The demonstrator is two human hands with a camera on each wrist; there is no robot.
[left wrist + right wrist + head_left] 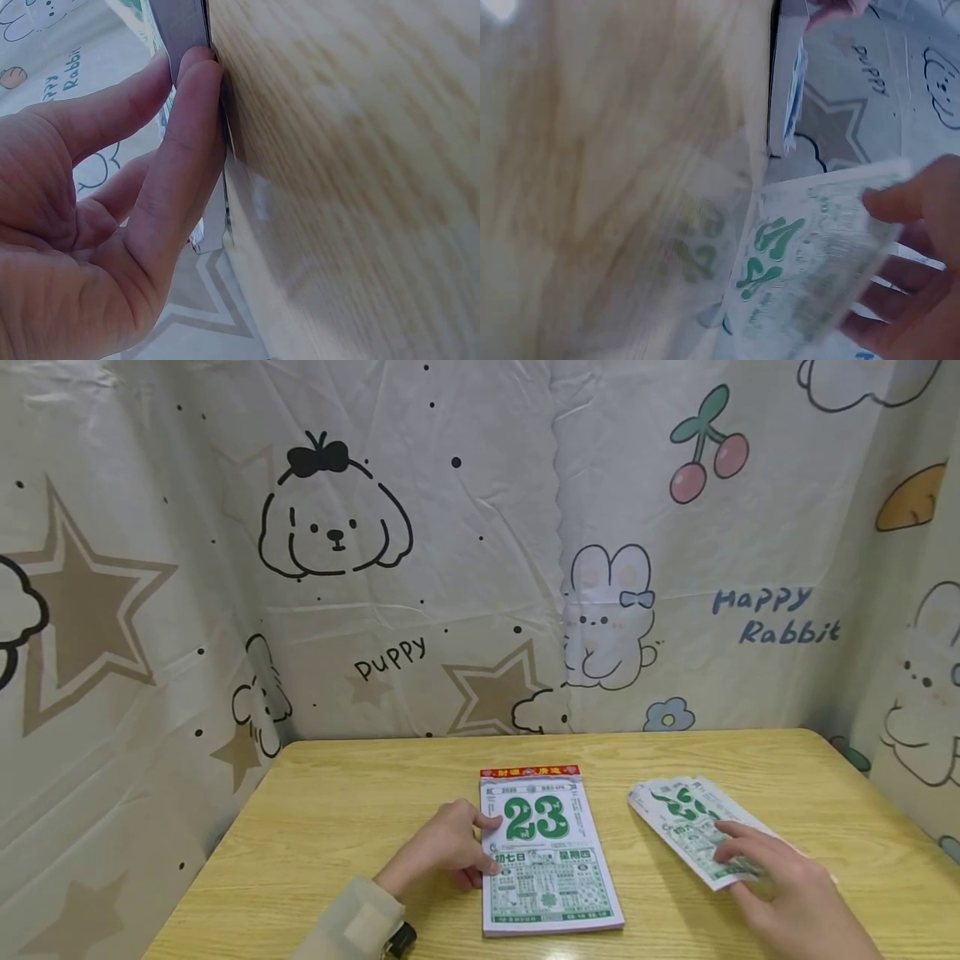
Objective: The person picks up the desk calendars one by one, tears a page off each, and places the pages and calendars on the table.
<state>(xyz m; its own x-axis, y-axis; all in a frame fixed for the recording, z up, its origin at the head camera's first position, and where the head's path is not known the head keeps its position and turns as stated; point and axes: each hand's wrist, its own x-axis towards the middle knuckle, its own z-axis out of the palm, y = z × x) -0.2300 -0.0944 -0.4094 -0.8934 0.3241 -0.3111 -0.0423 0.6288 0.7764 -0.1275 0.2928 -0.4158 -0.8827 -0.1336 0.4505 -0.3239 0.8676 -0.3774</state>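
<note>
A thick tear-off calendar point(551, 860) with a red header strip lies on the table, its top page showing a large green 23. My left hand point(453, 839) grips the calendar's left edge. In the left wrist view, the thumb and fingers point(184, 142) meet at the side of the grey-white pad point(180, 30). To the right, my right hand point(787, 877) holds a small stack of loose calendar sheets point(686, 818) printed in green. The right wrist view shows its thumb on the printed face of the sheets point(802, 255) and its fingers behind, with the stack tilted off the table.
The light wood-grain table point(360, 785) has a glossy surface that reflects the sheets. A pale printed cloth point(480, 568) with puppy, rabbit and star drawings hangs behind the table and at both sides. A black band point(401, 939) shows at the left sleeve's cuff.
</note>
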